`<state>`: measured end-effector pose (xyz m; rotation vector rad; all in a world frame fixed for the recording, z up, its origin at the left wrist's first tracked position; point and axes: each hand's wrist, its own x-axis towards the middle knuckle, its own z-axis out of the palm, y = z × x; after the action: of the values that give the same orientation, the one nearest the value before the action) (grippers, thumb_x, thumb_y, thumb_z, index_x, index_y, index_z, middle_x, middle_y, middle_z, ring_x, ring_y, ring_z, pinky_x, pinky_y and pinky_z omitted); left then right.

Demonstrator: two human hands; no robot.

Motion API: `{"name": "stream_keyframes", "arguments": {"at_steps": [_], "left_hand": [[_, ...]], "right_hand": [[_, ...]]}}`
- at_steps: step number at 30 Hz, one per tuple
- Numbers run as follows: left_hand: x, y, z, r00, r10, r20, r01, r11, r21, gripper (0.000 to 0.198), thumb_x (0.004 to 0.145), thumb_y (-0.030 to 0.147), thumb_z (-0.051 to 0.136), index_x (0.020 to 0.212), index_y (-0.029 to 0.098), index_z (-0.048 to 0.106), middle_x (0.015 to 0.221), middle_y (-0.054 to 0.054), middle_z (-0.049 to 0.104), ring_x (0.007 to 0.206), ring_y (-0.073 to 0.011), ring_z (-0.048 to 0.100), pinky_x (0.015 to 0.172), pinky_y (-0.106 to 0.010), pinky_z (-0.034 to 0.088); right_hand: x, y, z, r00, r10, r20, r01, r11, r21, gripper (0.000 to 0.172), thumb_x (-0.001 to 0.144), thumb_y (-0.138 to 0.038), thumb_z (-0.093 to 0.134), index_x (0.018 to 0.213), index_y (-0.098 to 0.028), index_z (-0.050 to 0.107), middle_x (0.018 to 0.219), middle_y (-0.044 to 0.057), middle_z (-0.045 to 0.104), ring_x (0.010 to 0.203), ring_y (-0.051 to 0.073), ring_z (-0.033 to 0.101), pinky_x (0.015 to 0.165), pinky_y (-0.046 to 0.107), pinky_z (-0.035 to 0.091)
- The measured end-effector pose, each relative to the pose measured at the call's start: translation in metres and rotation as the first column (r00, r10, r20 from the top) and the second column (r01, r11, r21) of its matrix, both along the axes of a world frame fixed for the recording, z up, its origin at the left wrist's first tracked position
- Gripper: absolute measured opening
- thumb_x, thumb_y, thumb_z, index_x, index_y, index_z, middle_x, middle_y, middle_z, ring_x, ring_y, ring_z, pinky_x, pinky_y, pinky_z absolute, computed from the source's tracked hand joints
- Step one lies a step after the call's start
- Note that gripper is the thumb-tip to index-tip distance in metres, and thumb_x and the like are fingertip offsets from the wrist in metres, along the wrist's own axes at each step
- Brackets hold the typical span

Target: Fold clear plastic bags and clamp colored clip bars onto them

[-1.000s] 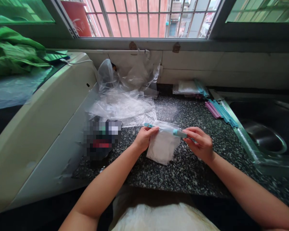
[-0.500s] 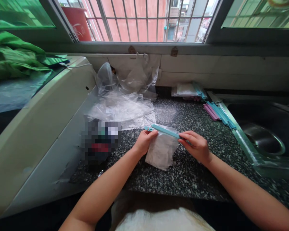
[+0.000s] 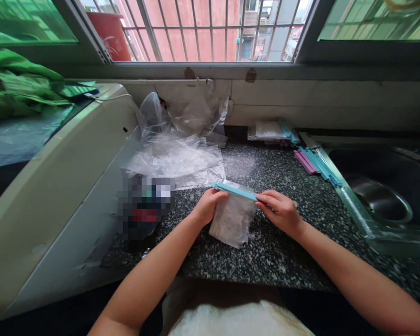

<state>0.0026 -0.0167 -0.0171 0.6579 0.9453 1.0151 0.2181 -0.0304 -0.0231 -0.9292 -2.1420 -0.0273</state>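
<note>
A small clear plastic bag (image 3: 233, 219) with white contents lies on the speckled dark countertop (image 3: 283, 252). A teal sealing clip (image 3: 234, 190) runs across its top edge. My left hand (image 3: 207, 205) pinches the bag and the clip's left end, fingers closed. My right hand (image 3: 282, 212) grips the clip's right end, fingers closed round it.
Crumpled clear plastic bags (image 3: 182, 149) pile up behind. More teal and pink clips (image 3: 317, 163) lie beside a steel sink (image 3: 381, 200). A small packet stack (image 3: 271, 131) sits by the wall. A white appliance (image 3: 56, 186) with green cloth (image 3: 17, 86) stands left. A blurred dark object (image 3: 145, 203) lies beside it.
The clip has closed flat along the bag's top. Both hands have drawn closer together, and the bag has shifted slightly left and toward me.
</note>
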Motion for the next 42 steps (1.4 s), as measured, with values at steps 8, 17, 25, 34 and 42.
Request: {"name": "stream_keyframes", "arguments": {"at_steps": [8, 17, 25, 34, 42], "left_hand": [[-0.006, 0.002, -0.003, 0.996, -0.016, -0.087, 0.023, 0.996, 0.083, 0.036, 0.05, 0.044, 0.076, 0.065, 0.014, 0.061, 0.056, 0.001, 0.057, 0.053, -0.0118, 0.051, 0.054, -0.023, 0.038], [-0.01, 0.004, 0.001, 0.962, 0.133, -0.24, -0.078, 0.971, 0.226, 0.038, 0.052, 0.049, 0.073, 0.059, 0.016, 0.056, 0.049, 0.006, 0.041, 0.048, -0.0069, 0.035, 0.048, -0.021, 0.027], [-0.009, 0.002, 0.007, 0.961, 0.124, -0.248, -0.032, 0.937, 0.347, 0.037, 0.052, 0.048, 0.074, 0.055, 0.015, 0.058, 0.051, 0.005, 0.041, 0.052, -0.0073, 0.034, 0.051, -0.022, 0.027], [-0.008, 0.002, 0.007, 0.95, 0.129, -0.286, -0.016, 0.929, 0.369, 0.04, 0.052, 0.05, 0.073, 0.048, 0.015, 0.052, 0.049, 0.005, 0.037, 0.052, -0.0072, 0.03, 0.052, -0.023, 0.025], [-0.01, 0.002, 0.002, 0.949, -0.029, -0.313, 0.115, 0.959, 0.259, 0.046, 0.054, 0.058, 0.069, 0.058, 0.014, 0.057, 0.053, 0.004, 0.046, 0.054, -0.0082, 0.039, 0.053, -0.022, 0.029]], "right_hand": [[0.004, 0.0, -0.002, 0.999, -0.023, 0.049, 0.022, 1.0, 0.02, 0.017, 0.085, -0.022, 0.053, 0.096, -0.021, 0.065, 0.081, 0.006, 0.066, 0.073, 0.014, 0.062, 0.065, 0.026, 0.054], [0.003, -0.002, 0.004, 0.997, -0.054, -0.052, 0.047, 0.989, -0.138, 0.019, 0.081, -0.032, 0.058, 0.094, -0.019, 0.064, 0.081, 0.006, 0.064, 0.068, 0.015, 0.059, 0.062, 0.027, 0.052], [0.002, 0.004, 0.012, 0.964, -0.134, -0.23, -0.09, 0.649, -0.756, 0.028, 0.073, -0.044, 0.059, 0.069, -0.016, 0.061, 0.059, 0.001, 0.06, 0.051, 0.011, 0.051, 0.047, 0.023, 0.041], [-0.001, 0.002, 0.013, 0.965, -0.172, -0.2, -0.034, 0.668, -0.743, 0.028, 0.071, -0.044, 0.058, 0.066, -0.016, 0.06, 0.056, 0.0, 0.055, 0.05, 0.01, 0.045, 0.048, 0.023, 0.035], [0.0, 0.001, 0.021, 0.947, -0.176, -0.267, -0.091, 0.653, -0.752, 0.031, 0.07, -0.048, 0.059, 0.066, -0.017, 0.059, 0.058, -0.001, 0.054, 0.054, 0.011, 0.046, 0.052, 0.023, 0.038]]}}
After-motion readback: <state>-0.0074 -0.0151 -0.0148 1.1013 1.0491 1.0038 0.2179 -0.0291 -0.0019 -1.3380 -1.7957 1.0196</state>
